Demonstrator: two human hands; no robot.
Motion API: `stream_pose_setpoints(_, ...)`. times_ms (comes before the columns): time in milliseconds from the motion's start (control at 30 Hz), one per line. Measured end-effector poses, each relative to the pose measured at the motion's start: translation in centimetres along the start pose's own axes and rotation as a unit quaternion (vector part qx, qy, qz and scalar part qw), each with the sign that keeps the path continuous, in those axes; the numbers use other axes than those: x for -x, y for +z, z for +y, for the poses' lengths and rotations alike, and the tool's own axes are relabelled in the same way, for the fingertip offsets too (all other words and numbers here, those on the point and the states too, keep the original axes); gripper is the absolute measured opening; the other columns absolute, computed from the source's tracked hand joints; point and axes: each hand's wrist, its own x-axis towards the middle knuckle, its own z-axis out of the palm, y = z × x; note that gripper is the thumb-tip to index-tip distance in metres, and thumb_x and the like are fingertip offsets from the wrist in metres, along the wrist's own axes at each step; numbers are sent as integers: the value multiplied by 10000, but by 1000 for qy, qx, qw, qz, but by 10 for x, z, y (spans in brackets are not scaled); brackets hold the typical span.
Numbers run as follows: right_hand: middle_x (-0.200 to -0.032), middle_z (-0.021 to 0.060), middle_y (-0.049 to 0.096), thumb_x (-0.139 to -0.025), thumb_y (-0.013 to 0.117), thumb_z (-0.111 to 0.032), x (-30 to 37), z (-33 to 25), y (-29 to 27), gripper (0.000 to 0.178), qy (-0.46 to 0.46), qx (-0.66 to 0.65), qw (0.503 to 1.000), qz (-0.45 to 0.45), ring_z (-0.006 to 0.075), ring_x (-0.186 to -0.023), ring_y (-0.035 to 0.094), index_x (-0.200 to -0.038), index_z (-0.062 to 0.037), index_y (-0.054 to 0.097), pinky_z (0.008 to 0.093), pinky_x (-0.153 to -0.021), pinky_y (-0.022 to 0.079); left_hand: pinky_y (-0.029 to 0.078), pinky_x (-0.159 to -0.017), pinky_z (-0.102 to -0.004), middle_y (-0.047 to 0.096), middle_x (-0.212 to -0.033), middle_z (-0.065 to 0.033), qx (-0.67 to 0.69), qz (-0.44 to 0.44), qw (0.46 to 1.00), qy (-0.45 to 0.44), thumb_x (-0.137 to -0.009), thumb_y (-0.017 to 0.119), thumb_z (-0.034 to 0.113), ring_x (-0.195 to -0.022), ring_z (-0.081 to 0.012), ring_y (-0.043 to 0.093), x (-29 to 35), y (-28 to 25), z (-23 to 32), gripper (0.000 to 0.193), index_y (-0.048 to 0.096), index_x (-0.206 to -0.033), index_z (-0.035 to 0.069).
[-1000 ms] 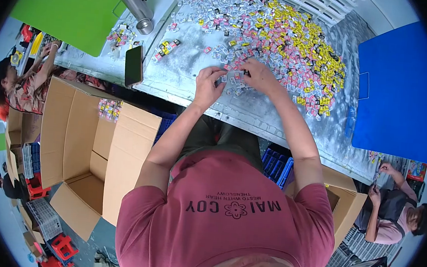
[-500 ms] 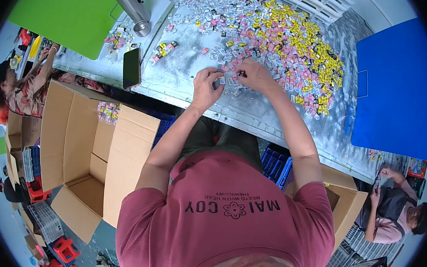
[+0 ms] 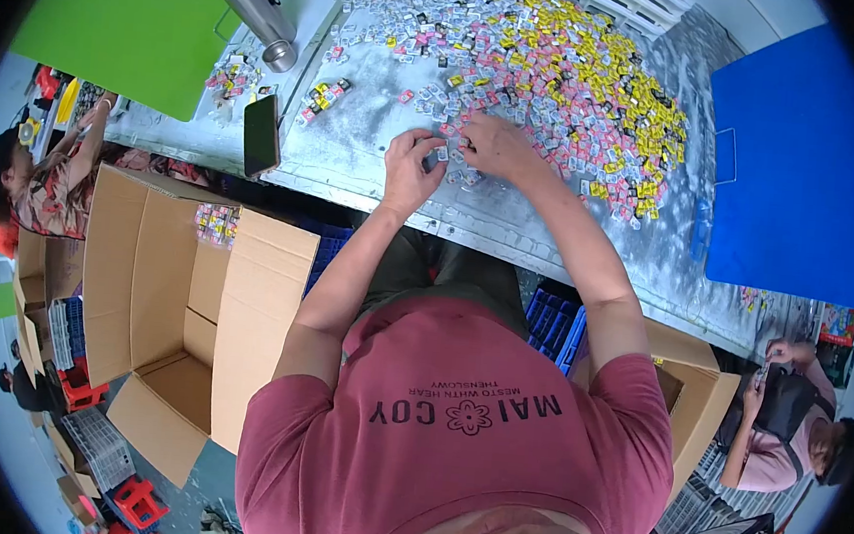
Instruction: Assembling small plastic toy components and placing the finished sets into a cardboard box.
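A large spread of small flat plastic pieces [image 3: 581,98] in yellow, pink, white and black covers the grey worktable [image 3: 355,166]. Near the table's front edge, my left hand [image 3: 412,176] has its thumb and fingers curled round a small whitish piece [image 3: 443,154]. Just to its right, my right hand [image 3: 501,149] is bent with its fingertips pinched together, close to the left fingertips. What sits in that pinch is too small to make out. A few loose pieces [image 3: 466,177] lie on the table below both hands.
A phone [image 3: 262,136] and a steel flask [image 3: 255,2] stand at the left, beside a small cluster of pieces [image 3: 324,100]. A green board [image 3: 135,23] and a blue board [image 3: 796,166] flank the table. An open cardboard box [image 3: 160,276] is at my left; co-workers sit at both sides.
My right hand has shifted slightly left, closer to my left hand. My left hand stays nearly in place, its fingers still curled. The whole view has tilted a little.
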Motion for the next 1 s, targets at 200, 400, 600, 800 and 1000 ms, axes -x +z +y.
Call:
stream_pose_setpoints(200, -874, 137, 632, -794, 738, -229, 28, -11, -34, 213, 88, -107, 989, 55, 341, -893, 651, -884, -40, 698, 448, -783, 533, 444, -956, -447, 629, -1168, -100, 10, -3, 999, 44, -710, 820, 114, -1128, -337, 561, -1, -10, 32, 404, 741, -1105, 132)
stream_pose_setpoints(400, -876, 125, 636, -778, 742, -213, 89, -35, -39, 198, 121, -28, 992, -24, 330, -881, 656, -883, -50, 705, 435, -758, 542, 427, -940, -440, 621, -1145, -59, 3, -94, 990, 105, -689, 821, 140, -1136, -292, 552, 19, 8, 56, 432, 743, -1114, 141)
stream_pose_setpoints(600, -911, 105, 617, -757, 753, -167, 107, -45, -20, 184, 90, 18, 994, 56, 335, -883, 643, -892, -56, 695, 460, -756, 529, 403, -970, -450, 613, -1163, -50, -41, -102, 986, 127, -735, 806, 192, -1146, -292, 535, 22, 17, 58, 419, 748, -1148, 151)
stream_pose_setpoints(800, -991, 108, 646, -750, 760, -59, 118, -44, -10, 206, 93, -31, 987, 131, 337, -946, 635, -929, -39, 660, 430, -815, 531, 385, -1000, -464, 615, -1179, -39, -78, -100, 982, 143, -785, 787, 226, -1163, -293, 522, 23, 12, 60, 379, 749, -1156, 156)
stream_pose_setpoints(1000, -1032, 105, 666, -743, 788, -59, 122, -38, 4, 197, 96, -96, 970, 202, 329, -961, 641, -883, -31, 653, 421, -831, 528, 395, -992, -446, 635, -1142, -27, -64, -83, 985, 135, -786, 780, 204, -1142, -275, 540, 23, 19, 54, 350, 758, -1132, 159)
